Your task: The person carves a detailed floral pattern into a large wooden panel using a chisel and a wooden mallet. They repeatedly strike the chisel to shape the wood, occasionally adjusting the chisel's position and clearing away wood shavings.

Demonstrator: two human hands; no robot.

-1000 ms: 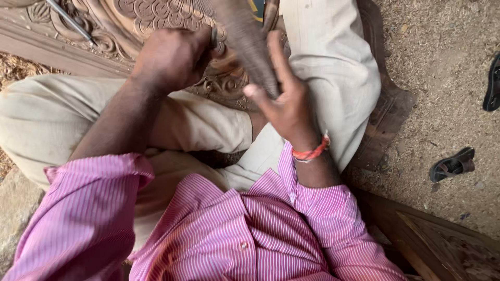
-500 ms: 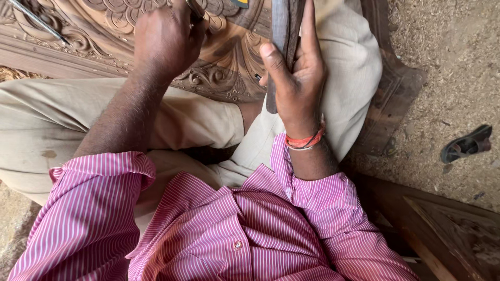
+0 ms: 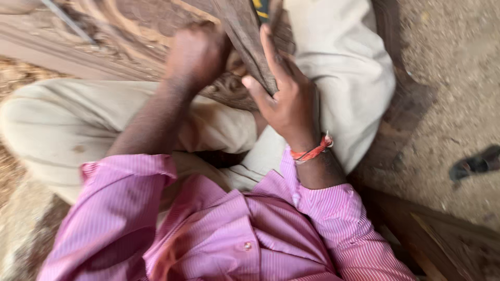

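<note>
I sit cross-legged on a carved wooden panel [image 3: 130, 31]. My right hand [image 3: 289, 101], with an orange thread at the wrist, is shut on a dark wooden mallet [image 3: 245, 36] that leans up and to the left. My left hand [image 3: 195, 52] is closed in a fist on the carving, just left of the mallet. It seems to grip a thin tool, which blur and the fingers mostly hide. A yellow and black object [image 3: 260, 8] shows behind the mallet at the top edge.
A thin metal rod [image 3: 67, 21] lies on the panel at top left. A dark sandal [image 3: 474, 164] sits on the sandy ground at right. A wooden frame piece [image 3: 442, 244] runs along the bottom right. Wood shavings [image 3: 15, 73] lie at left.
My right hand has brought the mallet from upright to leaning left, closer to my left fist. The left hand stays on the carving. The view has shifted and blurred.
</note>
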